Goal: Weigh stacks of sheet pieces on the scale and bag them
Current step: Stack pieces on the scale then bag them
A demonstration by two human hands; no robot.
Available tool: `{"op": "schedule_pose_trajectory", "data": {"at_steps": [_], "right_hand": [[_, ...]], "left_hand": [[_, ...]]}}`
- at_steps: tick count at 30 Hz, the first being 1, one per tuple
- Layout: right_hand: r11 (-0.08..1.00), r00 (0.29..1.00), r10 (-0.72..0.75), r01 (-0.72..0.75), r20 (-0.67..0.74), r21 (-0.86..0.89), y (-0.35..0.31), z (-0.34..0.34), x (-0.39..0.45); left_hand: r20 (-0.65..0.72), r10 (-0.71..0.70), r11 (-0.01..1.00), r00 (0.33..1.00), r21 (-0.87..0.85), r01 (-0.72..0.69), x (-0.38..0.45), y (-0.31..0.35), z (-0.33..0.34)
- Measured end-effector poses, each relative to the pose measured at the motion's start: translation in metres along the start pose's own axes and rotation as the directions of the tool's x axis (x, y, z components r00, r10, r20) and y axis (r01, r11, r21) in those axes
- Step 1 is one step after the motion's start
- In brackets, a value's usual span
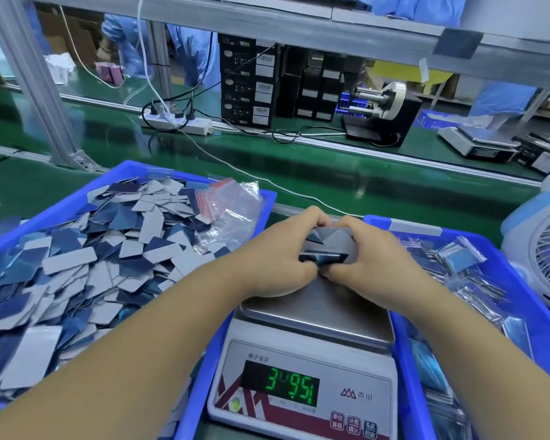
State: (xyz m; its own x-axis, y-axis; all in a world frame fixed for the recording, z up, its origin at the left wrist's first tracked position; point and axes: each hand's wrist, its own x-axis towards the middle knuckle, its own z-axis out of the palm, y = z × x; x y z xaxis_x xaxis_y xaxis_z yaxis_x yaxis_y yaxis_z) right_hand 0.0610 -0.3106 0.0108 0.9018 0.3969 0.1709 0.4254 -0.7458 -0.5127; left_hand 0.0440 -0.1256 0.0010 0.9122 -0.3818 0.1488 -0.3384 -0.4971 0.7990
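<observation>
Stack of sheet pieces (327, 246) held over the scale (311, 315) pan's far edge, left hand (277, 258) and right hand (375, 255) both curled round it. Loose pieces fill left bin (77, 198). Risk: pieces look slick; uneven squeeze could fan them out.

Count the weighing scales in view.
2. One scale sits right in front, under both hands, its display lit green. A second scale stands across the green belt at the far right. Others may be hidden.
</observation>
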Motion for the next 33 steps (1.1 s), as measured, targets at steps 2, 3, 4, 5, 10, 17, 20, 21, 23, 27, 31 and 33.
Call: {"op": "schedule_pose_trajectory", "data": {"at_steps": [2, 3, 4, 5, 10, 17, 20, 21, 23, 27, 31, 33], "right_hand": [[0.998, 0.997, 0.049, -0.051, 0.058, 0.033, 0.003, 0.000, 0.000], [0.997, 0.996, 0.054, -0.058, 0.074, 0.052, 0.004, 0.000, 0.000], [0.996, 0.995, 0.051, -0.056, 0.083, 0.065, 0.005, 0.000, 0.000], [0.996, 0.996, 0.036, -0.042, 0.080, 0.072, 0.005, -0.001, -0.001], [0.994, 0.998, -0.060, 0.062, -0.025, 0.087, 0.006, -0.001, -0.001], [0.993, 0.994, -0.111, 0.110, 0.015, 0.033, 0.006, 0.001, -0.001], [0.981, 0.982, -0.178, 0.182, -0.058, 0.066, 0.002, 0.000, -0.002], [0.976, 0.978, -0.191, 0.198, -0.080, 0.091, 0.001, -0.001, -0.003], [0.972, 0.979, -0.187, 0.197, -0.084, 0.132, 0.000, -0.002, -0.003], [0.984, 0.984, -0.175, 0.173, 0.038, 0.044, 0.002, 0.002, -0.002], [0.984, 0.984, -0.178, 0.178, -0.020, 0.013, 0.003, 0.003, -0.002], [0.983, 0.983, -0.178, 0.179, -0.053, 0.026, 0.004, 0.001, -0.001]], "left_hand": [[0.016, -0.004, 0.999, 1.000, 0.042, 0.004, 0.000, -0.002, 0.001], [0.010, 0.003, 0.998, 1.000, 0.055, -0.004, 0.000, -0.001, 0.002], [-0.005, 0.014, 0.998, 1.000, 0.062, -0.014, -0.001, -0.001, 0.003], [-0.026, 0.026, 0.998, 0.999, 0.061, -0.024, -0.001, -0.001, 0.004], [-0.095, 0.044, 0.999, 0.995, 0.012, -0.043, -0.003, -0.004, 0.001], [-0.025, -0.001, 0.998, 1.000, 0.057, 0.002, -0.004, -0.010, -0.001], [-0.054, 0.045, 0.998, 0.998, 0.048, -0.043, -0.006, -0.004, 0.003], [-0.060, 0.054, 0.998, 0.997, 0.031, -0.052, -0.006, -0.002, 0.004], [-0.040, 0.041, 0.999, 0.998, -0.017, -0.042, -0.005, -0.001, 0.003], [0.034, -0.002, 0.999, 0.999, 0.045, 0.001, -0.008, -0.001, 0.002], [0.024, -0.005, 0.998, 1.000, -0.058, 0.006, -0.007, 0.004, 0.006], [-0.008, -0.019, 0.991, 1.000, -0.130, 0.018, -0.006, 0.005, 0.004]]}}
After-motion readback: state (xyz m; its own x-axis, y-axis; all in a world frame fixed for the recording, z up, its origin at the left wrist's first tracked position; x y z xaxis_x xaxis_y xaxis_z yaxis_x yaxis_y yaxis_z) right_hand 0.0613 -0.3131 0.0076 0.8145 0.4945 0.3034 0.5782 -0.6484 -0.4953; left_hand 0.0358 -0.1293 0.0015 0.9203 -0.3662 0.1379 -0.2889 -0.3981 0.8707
